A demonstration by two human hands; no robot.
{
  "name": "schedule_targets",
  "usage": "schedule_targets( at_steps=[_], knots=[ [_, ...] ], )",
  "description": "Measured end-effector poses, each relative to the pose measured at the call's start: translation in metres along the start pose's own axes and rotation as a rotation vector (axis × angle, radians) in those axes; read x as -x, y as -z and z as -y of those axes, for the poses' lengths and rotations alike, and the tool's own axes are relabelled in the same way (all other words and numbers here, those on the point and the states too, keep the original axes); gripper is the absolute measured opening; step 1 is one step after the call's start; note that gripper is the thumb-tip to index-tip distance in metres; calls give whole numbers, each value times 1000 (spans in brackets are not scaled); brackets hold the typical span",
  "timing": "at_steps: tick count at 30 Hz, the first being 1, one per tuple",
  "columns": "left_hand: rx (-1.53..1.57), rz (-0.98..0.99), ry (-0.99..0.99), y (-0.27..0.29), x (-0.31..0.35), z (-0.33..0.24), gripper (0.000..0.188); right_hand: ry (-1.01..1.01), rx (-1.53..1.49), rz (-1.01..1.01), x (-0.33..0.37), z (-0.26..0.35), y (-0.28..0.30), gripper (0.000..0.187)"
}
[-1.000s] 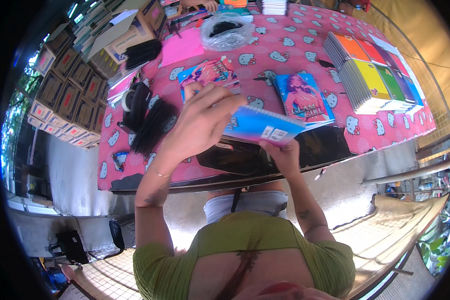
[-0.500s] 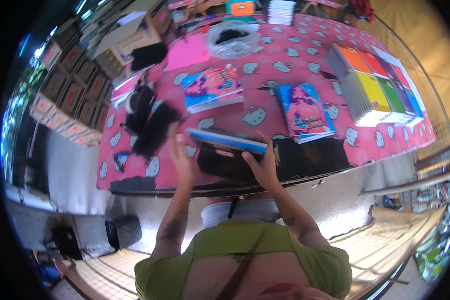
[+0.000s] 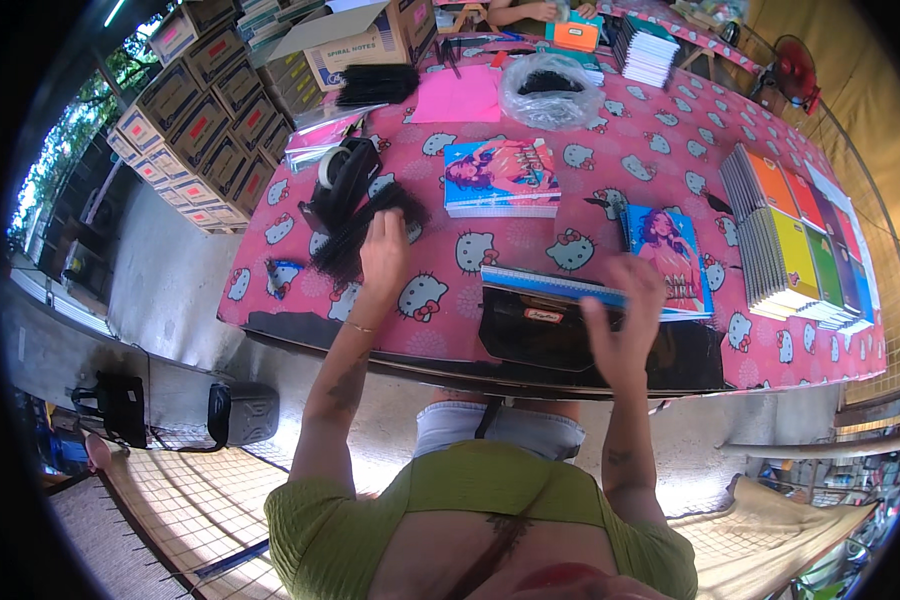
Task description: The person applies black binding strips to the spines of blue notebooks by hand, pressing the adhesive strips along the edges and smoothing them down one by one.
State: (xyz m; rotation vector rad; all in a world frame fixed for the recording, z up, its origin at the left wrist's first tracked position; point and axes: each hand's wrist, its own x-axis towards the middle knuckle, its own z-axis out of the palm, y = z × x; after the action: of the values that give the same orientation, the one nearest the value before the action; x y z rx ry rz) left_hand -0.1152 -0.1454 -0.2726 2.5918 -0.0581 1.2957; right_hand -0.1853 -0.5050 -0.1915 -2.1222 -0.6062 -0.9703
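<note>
Touching black strands (image 3: 348, 243): left hand (image 3: 385, 255); tape dispenser (image 3: 348, 192) just beyond.

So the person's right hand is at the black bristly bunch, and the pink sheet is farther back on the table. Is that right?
Not quite: the head view shows the left hand at the black bristly bunch, not the right. The pink sheet is indeed farther back on the table.

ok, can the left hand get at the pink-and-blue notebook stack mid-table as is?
Probably yes: only tablecloth seems to lie between the left hand and the notebook stack. Its fingers are at the black bundle, though; whether they grip any is unclear.
</note>
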Motion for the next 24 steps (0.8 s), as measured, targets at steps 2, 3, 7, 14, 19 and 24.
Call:
schedule_targets(
  at_steps=[2, 3, 7, 14, 19, 24],
  knots=[
    [73, 42, -67, 26, -25, -42, 6, 170, 42, 187, -16, 29, -11, 42],
    [94, 63, -96, 38, -26, -51, 7, 162, 29, 209, -21, 38, -27, 36],
    [689, 220, 194, 77, -8, -103, 18, 102, -3, 325, -25, 33, -70, 18],
    [747, 253, 211, 83, 10, -121, 20, 98, -42, 303, -30, 32, -76, 11],
    [751, 228, 187, 79, 8, -121, 22, 107, -51, 285, -30, 31, -77, 9],
    [681, 363, 165, 80, 2, -116, 24, 104, -64, 307, -29, 30, -77, 10]
  ],
)
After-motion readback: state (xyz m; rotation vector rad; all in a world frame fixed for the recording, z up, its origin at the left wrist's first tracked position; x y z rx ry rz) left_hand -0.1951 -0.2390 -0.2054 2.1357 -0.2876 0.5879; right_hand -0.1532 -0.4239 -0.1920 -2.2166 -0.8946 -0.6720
